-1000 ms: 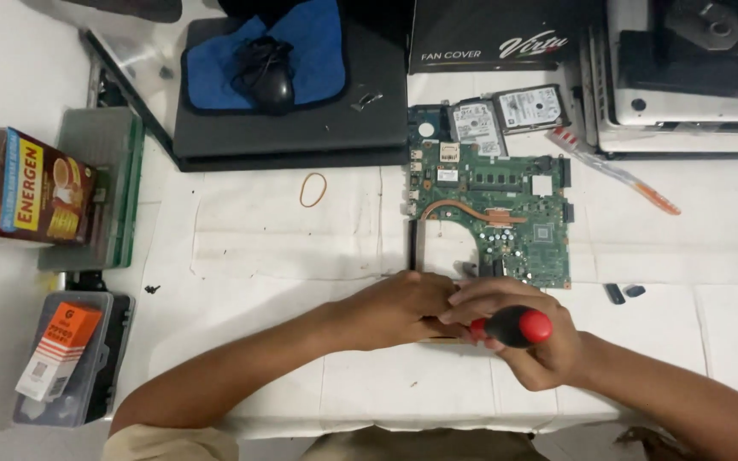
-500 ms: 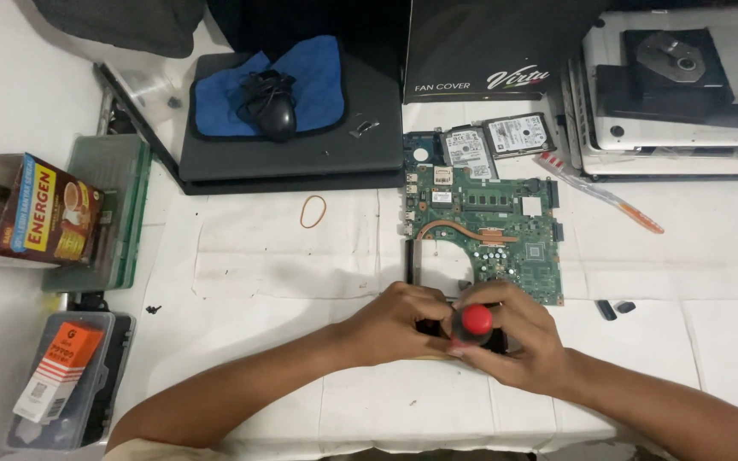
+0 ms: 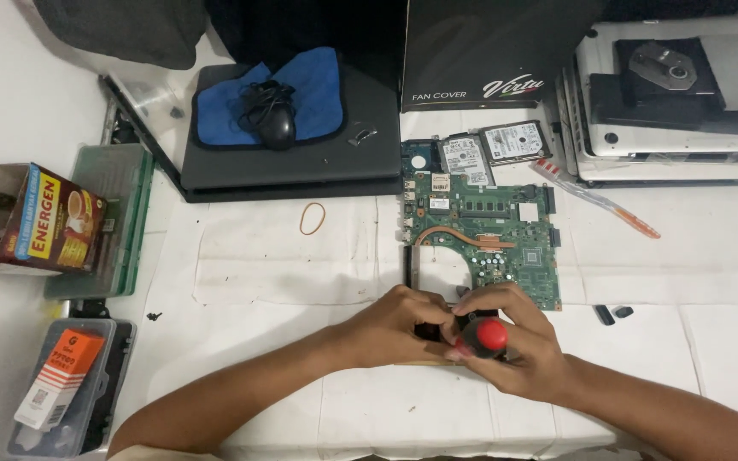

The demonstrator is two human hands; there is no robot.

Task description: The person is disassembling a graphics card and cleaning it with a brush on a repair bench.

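A green laptop motherboard (image 3: 489, 230) with a copper heat pipe lies on the white table. Both hands meet just below its front edge. My right hand (image 3: 518, 346) grips a screwdriver with a red-capped black handle (image 3: 486, 336), held upright. My left hand (image 3: 399, 326) closes its fingers around a small dark part next to the screwdriver's tip; the part itself is mostly hidden by the fingers.
Two hard drives (image 3: 493, 145) lie behind the board. A closed black laptop (image 3: 301, 158) carries a blue cloth and a mouse (image 3: 275, 124). A rubber band (image 3: 312, 218), an orange-tipped tool (image 3: 595, 199), stacked laptops (image 3: 676, 111), a carton (image 3: 53, 222) and plastic cases (image 3: 70, 384) surround the work area.
The view has shifted so everything sits lower in the frame. The screwdriver has turned from lying sideways to standing upright, red cap toward the camera, with both hands closed in around it.
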